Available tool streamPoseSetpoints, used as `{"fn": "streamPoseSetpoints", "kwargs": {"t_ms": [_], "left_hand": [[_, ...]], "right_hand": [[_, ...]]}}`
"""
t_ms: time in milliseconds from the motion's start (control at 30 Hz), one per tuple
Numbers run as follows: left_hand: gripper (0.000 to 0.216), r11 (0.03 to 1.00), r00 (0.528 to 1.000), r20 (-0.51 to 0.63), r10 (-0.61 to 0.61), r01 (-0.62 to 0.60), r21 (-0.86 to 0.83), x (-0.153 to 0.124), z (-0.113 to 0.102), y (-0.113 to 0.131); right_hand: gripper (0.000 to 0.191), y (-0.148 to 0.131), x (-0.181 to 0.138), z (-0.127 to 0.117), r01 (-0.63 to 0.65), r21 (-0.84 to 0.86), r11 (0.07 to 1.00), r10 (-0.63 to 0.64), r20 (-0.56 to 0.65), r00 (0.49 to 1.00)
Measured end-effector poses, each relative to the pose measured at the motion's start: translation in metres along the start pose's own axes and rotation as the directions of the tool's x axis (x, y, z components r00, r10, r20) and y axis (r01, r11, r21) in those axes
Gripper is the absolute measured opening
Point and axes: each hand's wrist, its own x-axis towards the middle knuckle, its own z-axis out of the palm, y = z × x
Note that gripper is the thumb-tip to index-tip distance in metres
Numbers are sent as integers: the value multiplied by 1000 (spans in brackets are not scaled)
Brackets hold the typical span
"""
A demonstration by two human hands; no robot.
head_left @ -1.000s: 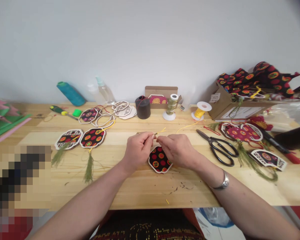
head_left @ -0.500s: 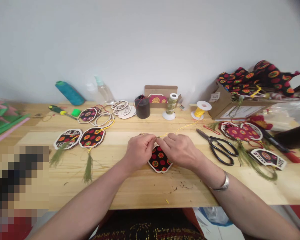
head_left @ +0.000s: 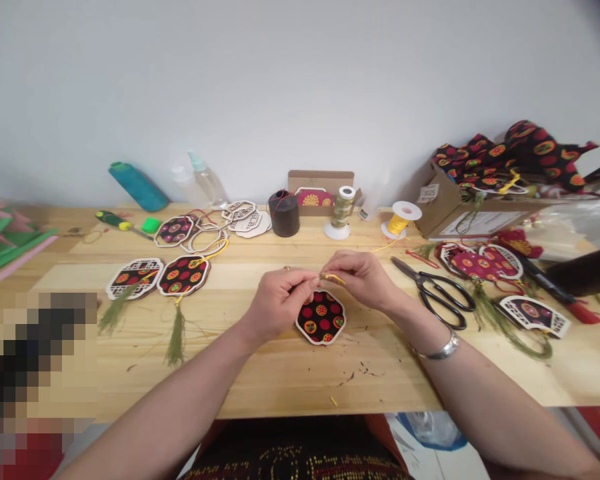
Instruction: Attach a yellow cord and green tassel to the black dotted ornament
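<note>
My left hand [head_left: 280,300] is pinched closed at its fingertips, which meet a small dark olive bit on the yellow cord [head_left: 336,278]. Facing it, my right hand [head_left: 361,275] also pinches this cord between thumb and fingers. Just below both hands, an octagonal pendant [head_left: 322,319] with a pale rim and black floral fabric lies flat on the table. The cord reappears behind my right hand and runs up to the yellow spool [head_left: 401,219]. My fingers hide the exact grip.
Black-handled scissors [head_left: 443,293] lie open right of my right hand. Tasselled pendants [head_left: 183,275] rest at left. Along the wall stand a black thread cone [head_left: 284,215], an olive thread spool [head_left: 342,210] and a cardboard box [head_left: 480,217] with fabric. Dark scraps [head_left: 363,371] lie near the front edge.
My right hand has drawn back slightly from the left and turned, so a yellow cord loop now shows at its fingertips. More of the pendant is uncovered. The left hand stays about put.
</note>
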Motion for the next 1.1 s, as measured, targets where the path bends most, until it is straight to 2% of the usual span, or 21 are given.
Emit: {"fn": "streamPoseSetpoints", "kwargs": {"t_ms": [100, 200, 300, 367, 467, 600, 667, 767, 867, 967, 1100], "left_hand": [[19, 999, 990, -137, -41, 41, 1, 0, 0, 0], [17, 998, 979, -201, -25, 38, 57, 0, 1, 0], [19, 991, 975, -223, 12, 18, 132, 0, 2, 0], [21, 986, 973, -229, 24, 15, 166, 0, 3, 0], [20, 983, 972, -231, 37, 7, 185, 0, 4, -1], [20, 986, 977, -210, 40, -4, 169, -1, 5, 0], [22, 987, 981, -189, 32, -1, 162, -2, 5, 0], [19, 991, 981, -195, 13, 13, 132, -3, 5, 1], [18, 996, 981, -180, -75, 82, 34, -2, 5, 2], [20, 963, 968, -107, -228, 208, -171, 1, 4, 2], [15, 791, 912, 27, -410, 370, -486, 4, 2, 2]], "right_hand": [[21, -2, -2, 7, -161, 95, 982, 162, -5, 987], [20, -6, -5, 14, -188, 118, 975, 195, -51, 979], [17, -8, -6, 19, -186, 99, 978, 196, -106, 975], [18, -9, -5, 23, -242, 116, 963, 256, -133, 957], [26, -10, -4, 27, -352, 271, 896, 397, -133, 908], [19, -14, -2, 30, -365, 565, 740, 496, -92, 863], [17, -16, -1, 31, -361, 613, 703, 526, -105, 844], [20, -17, 0, 30, -376, 613, 695, 550, -115, 827], [23, -17, 0, 28, -383, 599, 703, 543, -104, 833], [24, -17, 1, 26, -385, 582, 717, 524, -85, 848], [21, -17, 1, 23, -384, 553, 739, 494, -57, 868]]}}
